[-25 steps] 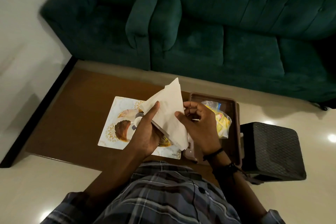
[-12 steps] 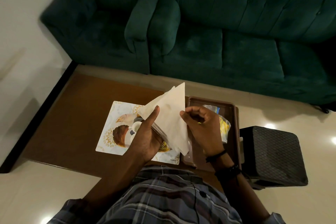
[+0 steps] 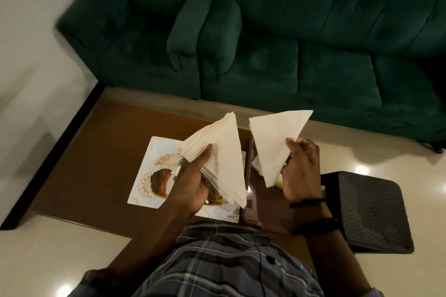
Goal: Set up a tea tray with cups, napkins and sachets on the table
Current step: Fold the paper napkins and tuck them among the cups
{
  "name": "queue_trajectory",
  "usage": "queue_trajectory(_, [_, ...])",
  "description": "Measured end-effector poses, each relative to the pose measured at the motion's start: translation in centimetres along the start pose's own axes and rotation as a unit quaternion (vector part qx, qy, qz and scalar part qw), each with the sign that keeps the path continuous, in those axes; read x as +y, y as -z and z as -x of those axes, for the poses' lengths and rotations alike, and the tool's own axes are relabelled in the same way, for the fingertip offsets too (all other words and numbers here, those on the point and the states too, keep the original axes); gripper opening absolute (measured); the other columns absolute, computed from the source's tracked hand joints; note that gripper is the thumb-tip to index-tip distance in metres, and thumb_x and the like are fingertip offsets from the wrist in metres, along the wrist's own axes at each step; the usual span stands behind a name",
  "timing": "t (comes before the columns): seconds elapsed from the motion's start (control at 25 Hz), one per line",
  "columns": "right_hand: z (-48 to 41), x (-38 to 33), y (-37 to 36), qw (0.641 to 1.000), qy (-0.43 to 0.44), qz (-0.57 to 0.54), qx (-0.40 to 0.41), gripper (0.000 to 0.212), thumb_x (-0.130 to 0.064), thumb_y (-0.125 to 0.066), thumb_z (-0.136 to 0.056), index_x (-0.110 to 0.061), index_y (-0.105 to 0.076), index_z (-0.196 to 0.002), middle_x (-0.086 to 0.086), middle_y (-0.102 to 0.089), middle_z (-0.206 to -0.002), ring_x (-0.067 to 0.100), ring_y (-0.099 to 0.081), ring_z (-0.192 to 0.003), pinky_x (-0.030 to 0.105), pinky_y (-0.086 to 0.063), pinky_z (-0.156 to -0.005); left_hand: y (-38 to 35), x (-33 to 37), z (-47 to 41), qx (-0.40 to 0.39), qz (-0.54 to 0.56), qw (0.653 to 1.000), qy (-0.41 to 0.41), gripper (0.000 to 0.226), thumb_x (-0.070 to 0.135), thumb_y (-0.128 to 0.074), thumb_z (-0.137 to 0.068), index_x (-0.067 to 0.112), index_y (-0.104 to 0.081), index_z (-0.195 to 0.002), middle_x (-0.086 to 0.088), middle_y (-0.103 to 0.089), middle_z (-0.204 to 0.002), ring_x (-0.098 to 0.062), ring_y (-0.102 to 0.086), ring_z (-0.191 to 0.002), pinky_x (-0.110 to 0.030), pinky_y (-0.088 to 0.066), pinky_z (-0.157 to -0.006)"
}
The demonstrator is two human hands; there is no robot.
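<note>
My left hand grips a stack of white triangular napkins, thumb on top, held above a decorated white tray on the brown table. A single folded napkin is pinched in my right hand, apart from the stack and above a dark brown tray. Beneath that napkin a bit of a yellow sachet bag shows. Any cups on the white tray are hidden behind my left hand.
A dark green sofa runs along the far side of the table. A black textured stool stands at the right, close to the brown tray. Glossy pale floor surrounds the table.
My right hand has pulled one napkin off the stack and moved it to the right. The left hand keeps holding the stack, raised slightly.
</note>
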State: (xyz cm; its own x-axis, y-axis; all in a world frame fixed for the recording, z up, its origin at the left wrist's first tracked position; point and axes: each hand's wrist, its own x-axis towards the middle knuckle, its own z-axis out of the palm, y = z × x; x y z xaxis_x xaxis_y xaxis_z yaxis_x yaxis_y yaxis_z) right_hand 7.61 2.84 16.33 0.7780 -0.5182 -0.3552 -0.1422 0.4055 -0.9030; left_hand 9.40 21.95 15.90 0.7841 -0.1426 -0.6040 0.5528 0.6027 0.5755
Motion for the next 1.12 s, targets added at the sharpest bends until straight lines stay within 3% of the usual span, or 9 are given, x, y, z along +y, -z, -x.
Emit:
queue_trajectory(0.16, [-0.3, 0.6, -0.3, 0.997, -0.060, 0.013, -0.043, 0.019, -0.011, -0.050, -0.096, -0.015, -0.058, -0.113, 0.001, -0.068, -0.109, 0.019, -0.064, -0.094, 0.022, -0.056, -0.058, -0.3, 1.3, 0.4, -0.046, -0.031, 0.998, -0.019, 0.041, 0.020, -0.067, -0.079, 0.022, -0.062, -0.119, -0.009, -0.066, -0.125, -0.026, -0.062, -0.116, -0.051, -0.049, -0.098])
queue_trajectory(0.24, [0.4, 1.2, -1.5, 0.987, -0.108, 0.019, -0.117, 0.024, -0.008, -0.049, -0.096, -0.016, -0.064, -0.112, 0.003, -0.072, -0.108, 0.024, -0.067, -0.097, 0.031, -0.059, -0.065, -1.2, 1.5, 0.7, -0.085, -0.070, 0.993, -0.034, 0.031, 0.021, -0.070, -0.073, 0.025, -0.070, -0.104, -0.004, -0.072, -0.114, -0.023, -0.066, -0.109, -0.046, -0.053, -0.093])
queue_trajectory(0.32, [1.1, 1.5, -2.4, 0.976, -0.110, 0.016, -0.186, 0.027, -0.008, -0.047, -0.097, -0.017, -0.066, -0.114, 0.005, -0.073, -0.111, 0.027, -0.067, -0.102, 0.040, -0.060, -0.080, -2.1, 1.2, 0.7, -0.074, -0.142, 0.984, -0.080, 0.034, 0.020, -0.073, -0.072, 0.021, -0.068, -0.105, -0.003, -0.073, -0.109, -0.021, -0.069, -0.104, -0.041, -0.057, -0.086])
queue_trajectory(0.48, [1.9, 1.0, -2.9, 0.966, -0.088, -0.008, -0.243, 0.036, -0.004, -0.038, -0.098, -0.025, -0.067, -0.102, -0.012, -0.077, -0.092, 0.003, -0.072, -0.085, 0.017, -0.058, -0.069, -2.8, 0.5, 0.1, 0.029, -0.284, 0.938, -0.199, 0.042, 0.022, -0.077, -0.075, 0.013, -0.064, -0.114, -0.001, -0.073, -0.109, -0.015, -0.069, -0.100, -0.034, -0.058, -0.084])
queue_trajectory(0.56, [1.7, 1.0, -2.9, 0.963, -0.115, -0.024, -0.244, 0.039, -0.008, -0.039, -0.099, -0.026, -0.073, -0.099, -0.004, -0.077, -0.098, 0.013, -0.072, -0.090, 0.027, -0.060, -0.077, -2.6, 0.2, -0.2, 0.040, -0.309, 0.926, -0.214, 0.045, 0.028, -0.078, -0.075, 0.014, -0.064, -0.116, 0.001, -0.072, -0.110, -0.013, -0.069, -0.099, -0.032, -0.059, -0.082])
queue_trajectory(0.68, [1.5, 0.9, -3.0, 0.959, -0.146, -0.026, -0.240, 0.033, -0.024, -0.039, -0.101, -0.015, -0.063, -0.122, 0.019, -0.064, -0.124, 0.038, -0.061, -0.107, 0.048, -0.046, -0.101, -2.4, 0.0, -0.6, 0.069, -0.336, 0.917, -0.203, 0.057, 0.036, -0.077, -0.074, 0.018, -0.057, -0.123, 0.000, -0.067, -0.118, -0.014, -0.065, -0.105, -0.034, -0.058, -0.085])
queue_trajectory(0.8, [1.8, 0.6, -2.9, 0.952, -0.147, -0.043, -0.265, 0.045, -0.042, -0.046, -0.095, -0.017, -0.057, -0.130, 0.010, -0.064, -0.129, 0.030, -0.060, -0.120, 0.047, -0.047, -0.104, -2.7, -0.1, -0.6, 0.072, -0.313, 0.928, -0.191, 0.061, 0.035, -0.075, -0.074, 0.018, -0.053, -0.127, -0.002, -0.064, -0.123, -0.018, -0.062, -0.111, -0.043, -0.054, -0.093])
queue_trajectory(0.96, [2.0, 1.0, -2.7, 0.968, -0.060, 0.031, -0.242, 0.030, -0.016, -0.058, -0.093, -0.011, -0.061, -0.122, 0.007, -0.070, -0.119, 0.027, -0.065, -0.112, 0.042, -0.054, -0.095, -3.0, -0.1, -0.7, 0.060, -0.211, 0.971, -0.096, 0.073, 0.051, -0.073, -0.065, 0.021, -0.053, -0.128, -0.007, -0.063, -0.126, -0.027, -0.060, -0.115, -0.053, -0.048, -0.099])
queue_trajectory(1.12, [2.1, 1.6, -3.0, 0.969, -0.087, 0.048, -0.225, 0.025, -0.012, -0.056, -0.094, -0.014, -0.060, -0.119, 0.000, -0.072, -0.109, 0.015, -0.068, -0.100, 0.027, -0.057, -0.080, -2.6, 0.4, -0.8, -0.070, -0.016, 0.996, 0.046, 0.048, 0.052, -0.054, -0.087, 0.018, -0.065, -0.119, -0.011, -0.071, -0.108, -0.026, -0.067, -0.098, -0.045, -0.053, -0.088])
